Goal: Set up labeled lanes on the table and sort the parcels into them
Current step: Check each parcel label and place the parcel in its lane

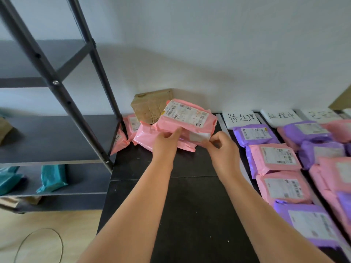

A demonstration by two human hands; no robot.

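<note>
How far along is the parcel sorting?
Done: white paper lane labels sit at the far edge of the black table, with rows of pink and purple plastic mailers lined below them. In hand: the left hand grips a pink plastic mailer with a white shipping label; the right hand pinches a second pink mailer beneath it. Left: that pile's other pink mailers and a brown taped cardboard box.

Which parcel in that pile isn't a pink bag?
The brown taped parcel at the back, by the wall. The rest are pink, including the top bag the left hand holds and the lower bag the right hand pinches.
</note>
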